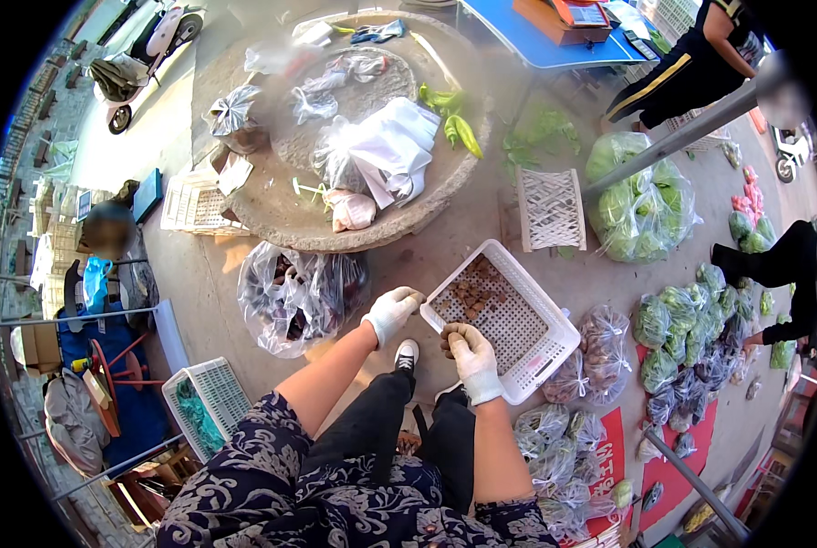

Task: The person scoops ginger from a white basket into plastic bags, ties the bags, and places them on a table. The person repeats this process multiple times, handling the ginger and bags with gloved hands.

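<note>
A white plastic crate (pixel 525 370) is tilted before me, with loose brown clumps (pixel 473 291) scattered over its perforated bottom. I cannot tell what the clumps are. My left hand (pixel 391 313), in a white knit glove, has its fingertips against the crate's left corner; whether it grips the rim is unclear. My right hand (pixel 470 355) wears a similar glove with brown-stained fingers. Its fingers curl in front of the crate's near side, and anything inside them is hidden. A large clear plastic bag (pixel 299 298) of dark produce stands left of my left hand.
Ahead is a round stone table (pixel 395 236) with bags and green peppers (pixel 460 130). Right are a woven stool (pixel 552 209), a big bag of green vegetables (pixel 641 198), a metal pole (pixel 675 140) and many bagged vegetables (pixel 682 335). A slatted crate (pixel 220 394) stands left. Other people are nearby.
</note>
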Demonstrator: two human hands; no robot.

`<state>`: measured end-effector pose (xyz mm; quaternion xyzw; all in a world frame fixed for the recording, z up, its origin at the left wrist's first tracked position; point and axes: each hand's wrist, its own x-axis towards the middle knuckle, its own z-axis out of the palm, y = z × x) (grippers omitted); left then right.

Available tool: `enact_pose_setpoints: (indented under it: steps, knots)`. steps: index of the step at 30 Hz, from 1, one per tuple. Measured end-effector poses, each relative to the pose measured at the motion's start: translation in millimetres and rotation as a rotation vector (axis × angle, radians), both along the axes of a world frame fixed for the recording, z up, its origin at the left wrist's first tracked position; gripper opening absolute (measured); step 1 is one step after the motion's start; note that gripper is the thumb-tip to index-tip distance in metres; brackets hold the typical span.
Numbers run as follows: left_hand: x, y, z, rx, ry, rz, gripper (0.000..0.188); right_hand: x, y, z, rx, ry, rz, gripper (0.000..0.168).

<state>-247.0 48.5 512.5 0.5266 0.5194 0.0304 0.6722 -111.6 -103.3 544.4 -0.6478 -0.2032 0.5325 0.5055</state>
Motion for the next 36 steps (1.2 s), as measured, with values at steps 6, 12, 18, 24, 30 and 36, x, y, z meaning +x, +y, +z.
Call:
enact_pose_setpoints:
  steps: [6, 12, 18, 24, 30, 36]
  knots:
    - [-63, 40, 3, -0.067, -0.201, 0.351, 0.024, -7, 62, 5, 0.03, -0.056, 0.11, 0.019]
    - [-77, 48, 22, -0.112, -0.268, 0.55, 0.024, -5, 112, 10, -0.005, -0.095, 0.08, 0.027]
    - [-82, 85, -2, -0.286, -0.354, 0.683, 0.022, 6, 203, -9, -0.036, -0.553, 0.149, 0.045]
    - [-86, 165, -32, -0.35, -0.302, 0.606, 0.024, 17, 357, -63, -0.121, -0.997, 0.247, 0.066]
    - [-74, 266, -32, -0.284, -0.24, 0.428, 0.026, 30, 454, -141, -0.35, -1.162, 0.198, 0.059]
    - [-71, 311, -40, -0.293, -0.351, 0.493, 0.03, 33, 457, -98, -0.29, -0.903, 0.175, 0.014]
